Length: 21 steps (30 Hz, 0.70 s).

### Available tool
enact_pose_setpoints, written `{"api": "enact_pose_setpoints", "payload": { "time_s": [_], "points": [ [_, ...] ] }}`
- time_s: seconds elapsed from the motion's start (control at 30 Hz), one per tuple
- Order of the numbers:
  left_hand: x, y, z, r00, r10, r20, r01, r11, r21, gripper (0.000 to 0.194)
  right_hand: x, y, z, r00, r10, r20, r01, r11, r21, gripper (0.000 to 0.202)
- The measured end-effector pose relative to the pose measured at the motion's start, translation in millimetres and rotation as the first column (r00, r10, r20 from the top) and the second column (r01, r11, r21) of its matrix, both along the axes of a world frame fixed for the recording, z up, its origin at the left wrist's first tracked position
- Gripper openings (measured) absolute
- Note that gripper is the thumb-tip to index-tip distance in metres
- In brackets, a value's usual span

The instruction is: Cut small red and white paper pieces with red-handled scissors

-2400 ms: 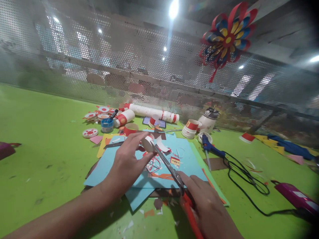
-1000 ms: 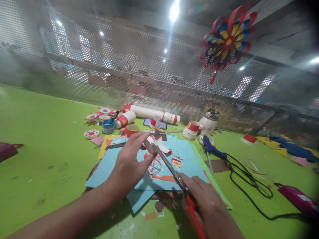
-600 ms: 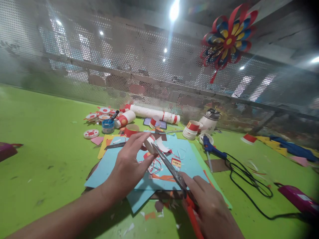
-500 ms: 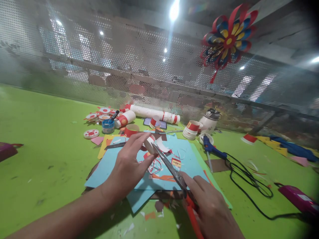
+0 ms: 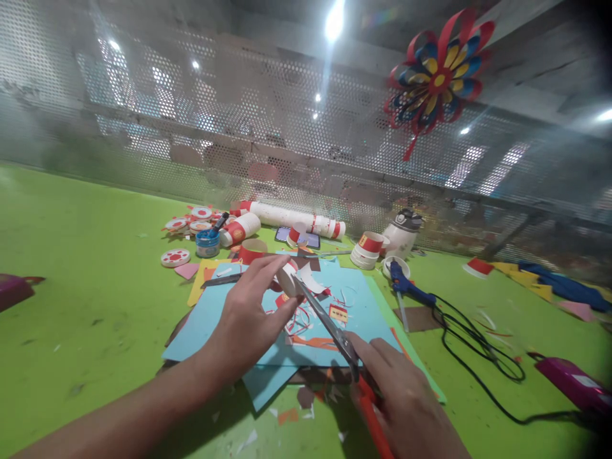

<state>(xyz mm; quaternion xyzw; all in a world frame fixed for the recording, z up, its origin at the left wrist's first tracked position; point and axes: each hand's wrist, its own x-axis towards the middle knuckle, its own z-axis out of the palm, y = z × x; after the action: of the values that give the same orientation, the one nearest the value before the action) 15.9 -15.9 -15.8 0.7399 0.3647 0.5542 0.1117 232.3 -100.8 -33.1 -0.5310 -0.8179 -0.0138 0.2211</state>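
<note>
Between the thumb and fingers of my left hand [image 5: 253, 315] is a small white and red paper cup piece [image 5: 288, 280], partly hidden by the fingers. My right hand [image 5: 399, 389] is closed round the orange handles of a pair of scissors [image 5: 329, 322]. Their blades point up and left, and the tips meet the edge of the cup piece. A curled white strip [image 5: 312, 280] lies just right of the tips. Under both hands are light blue paper sheets [image 5: 205, 338], strewn with thin red and white trimmings and a small yellow and red label [image 5: 338, 313].
A blue glue gun [image 5: 411, 287] with a looping black cable lies to the right. Behind the sheets are a long white and red tube [image 5: 291, 217], a blue jar [image 5: 207, 243], stacked cups [image 5: 366, 252] and a white jug [image 5: 402, 233]. Paper scraps litter the green table [image 5: 95, 306].
Almost nothing differs. Both hands, the scissors and the cup piece keep nearly the same place, with the blades still at its edge.
</note>
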Motion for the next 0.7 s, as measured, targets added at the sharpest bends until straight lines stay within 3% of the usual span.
{"api": "enact_pose_setpoints", "payload": {
  "time_s": [0.2,0.3,0.43,0.7],
  "points": [
    [-1,-1,2.2,1.000,0.025,0.004,-0.025,1.000,0.004,0.044,-3,3,7.0,0.981,0.009,-0.191,-0.033,0.992,-0.123,0.037],
    [0,-2,4.3,1.000,-0.019,0.023,0.020,0.999,-0.037,0.043,-4,6,12.5,0.960,-0.025,-0.278,-0.026,0.984,-0.176,0.027],
    [0,-4,3.9,0.988,-0.126,0.093,0.141,0.975,-0.173,0.049,-3,8,17.1,0.937,-0.100,-0.335,0.046,0.986,-0.163,0.025],
    [0,-2,2.4,0.940,-0.262,0.218,0.311,0.920,-0.238,0.039,-1,14,16.1,0.943,-0.016,-0.333,-0.010,0.997,-0.075,0.030]
  ]
}}
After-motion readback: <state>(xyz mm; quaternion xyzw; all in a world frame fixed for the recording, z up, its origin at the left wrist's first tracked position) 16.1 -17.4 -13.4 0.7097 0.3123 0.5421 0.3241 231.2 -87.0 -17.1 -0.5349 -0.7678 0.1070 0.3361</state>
